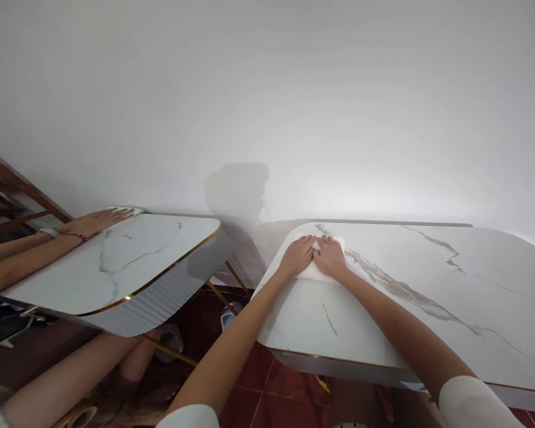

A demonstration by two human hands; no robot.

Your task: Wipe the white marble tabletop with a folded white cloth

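A white cloth or paper towel (pixel 315 272) lies near the far left corner of a white marble-look table (pixel 428 333). My left hand (pixel 298 255) and my right hand (pixel 330 257) rest side by side on it, palms down, fingers stretched flat and pressing it to the tabletop. Both arms reach forward from the bottom of the view.
To the left stands a second marble-look table (pixel 129 267) with a gold rim; another person's hand (pixel 93 222) lies flat on a white cloth at its far edge. A white wall rises behind both tables. Between them is dark red tiled floor (pixel 271 386), with slippers below.
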